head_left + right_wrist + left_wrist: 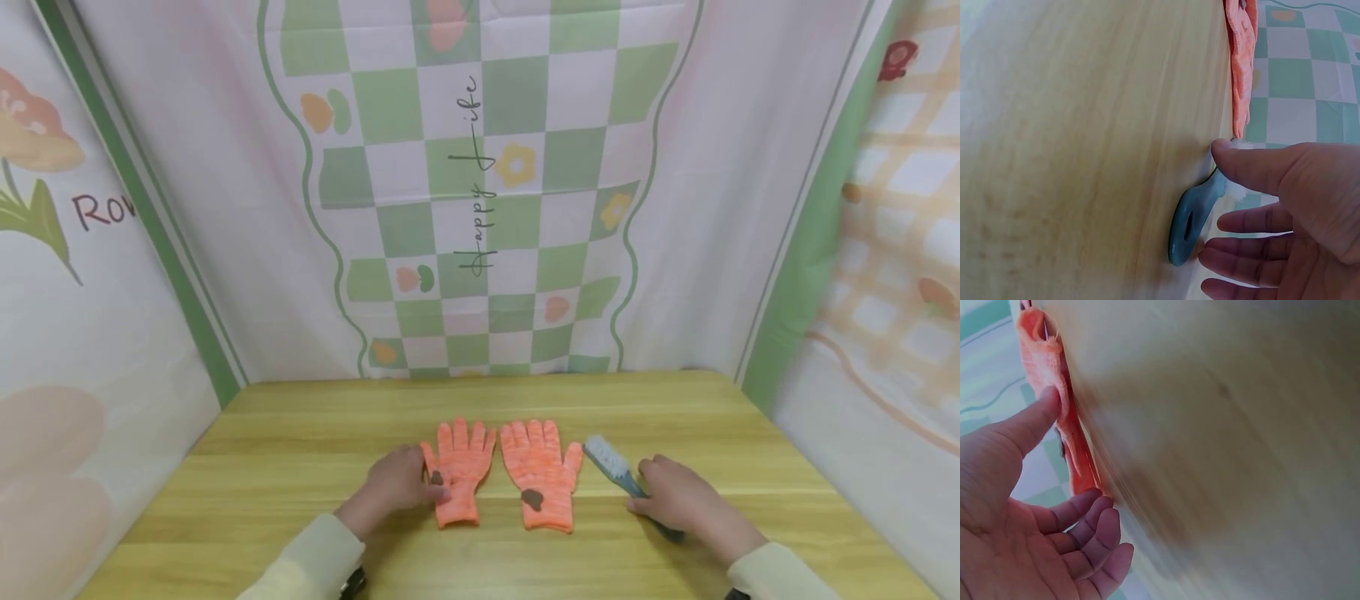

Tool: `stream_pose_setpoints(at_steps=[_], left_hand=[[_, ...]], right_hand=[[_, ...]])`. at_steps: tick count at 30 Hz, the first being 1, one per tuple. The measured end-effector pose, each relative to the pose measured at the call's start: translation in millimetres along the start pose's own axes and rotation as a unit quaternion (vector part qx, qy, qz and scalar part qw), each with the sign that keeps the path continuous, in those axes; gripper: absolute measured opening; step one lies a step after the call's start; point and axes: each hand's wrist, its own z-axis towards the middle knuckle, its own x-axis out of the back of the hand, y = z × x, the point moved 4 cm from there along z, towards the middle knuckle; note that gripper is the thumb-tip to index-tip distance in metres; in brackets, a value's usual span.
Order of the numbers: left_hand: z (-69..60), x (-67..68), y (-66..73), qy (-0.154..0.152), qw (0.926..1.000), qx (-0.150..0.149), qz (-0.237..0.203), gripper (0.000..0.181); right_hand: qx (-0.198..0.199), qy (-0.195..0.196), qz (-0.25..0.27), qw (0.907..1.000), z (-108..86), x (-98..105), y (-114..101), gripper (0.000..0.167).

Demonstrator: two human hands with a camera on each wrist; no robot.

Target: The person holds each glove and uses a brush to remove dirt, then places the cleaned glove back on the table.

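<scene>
Two orange knitted gloves, the left glove [460,462] and the right glove [534,462], lie flat side by side with fingers pointing away. Each has a dark brown patch near its cuff. My left hand [397,482] is at the left glove's outer side; its thumb touches the glove, and the other fingers bend loosely beside it. Right of the gloves lies a scrubbing brush [613,468], white bristles up, with a blue-grey slotted handle [1194,215]. My right hand [681,500] hovers around that handle, thumb on one side and loose fingers on the other, without a closed grip.
The wooden table [315,417] carries the gloves and brush. Behind it hangs a checked green-and-white cloth [517,225]. Printed cloth panels stand at the left [97,317] and right [885,400] sides.
</scene>
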Motion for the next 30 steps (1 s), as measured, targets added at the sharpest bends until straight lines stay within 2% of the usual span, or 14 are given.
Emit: stream_pose_setpoints(at_steps=[4, 10, 24, 30], left_hand=[[1.7, -1.7, 2.3, 0.0, 0.9999, 0.001, -0.012, 0.039], [3.0, -2.4, 4.3, 0.014, 0.998, -0.015, -0.06, 0.036], [6.9, -4.0, 7.3, 0.029, 0.9895, -0.031, -0.138, 0.043], [7.5, -4.8, 8.4, 0.024, 0.9854, -0.015, -0.168, 0.041]], right_hand=[[0.001, 0.002, 0.005, 1.0, 0.1, -0.1, -0.7, 0.043], [0.001, 0.003, 0.01, 0.9999, 1.7, -0.2, -1.0, 0.035], [-0.018, -0.006, 0.042, 0.9989, 8.7, 0.6, 3.3, 0.026], [-0.043, -0.016, 0.049, 0.9978, 12.3, 0.0, 6.3, 0.024]])
